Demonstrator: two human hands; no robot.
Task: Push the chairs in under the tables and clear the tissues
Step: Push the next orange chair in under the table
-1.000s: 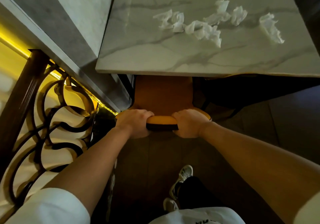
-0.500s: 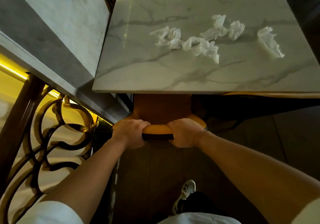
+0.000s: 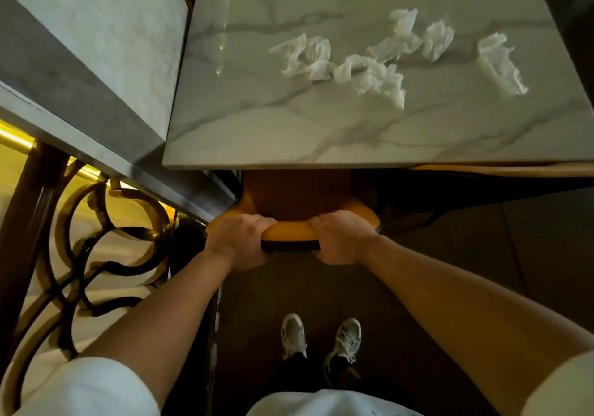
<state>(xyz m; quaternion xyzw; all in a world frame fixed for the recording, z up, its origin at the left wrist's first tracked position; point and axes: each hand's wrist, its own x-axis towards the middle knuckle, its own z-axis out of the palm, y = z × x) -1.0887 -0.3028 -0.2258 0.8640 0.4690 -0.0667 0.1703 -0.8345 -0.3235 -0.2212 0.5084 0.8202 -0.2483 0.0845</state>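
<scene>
Chair [image 3: 291,234] backrest under both hands' curled fingers [image 3: 257,222], seat beneath marble table [image 3: 257,132]; crumpled tissues [image 3: 369,74] on top

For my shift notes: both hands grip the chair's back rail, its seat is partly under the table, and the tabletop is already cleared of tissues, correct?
Not quite: the head view shows crumpled tissues on the table. Otherwise correct: left hand, right hand, chair.

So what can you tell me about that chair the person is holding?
The chair looks wooden, with a yellow-orange curved top rail and a darker brown seat or back panel. It stands upright, most of it tucked beneath the near edge of the marble table, so its legs are hidden. The left hand and right hand both grip the top rail, side by side. A metal-edged ledge runs close along its left.
</scene>
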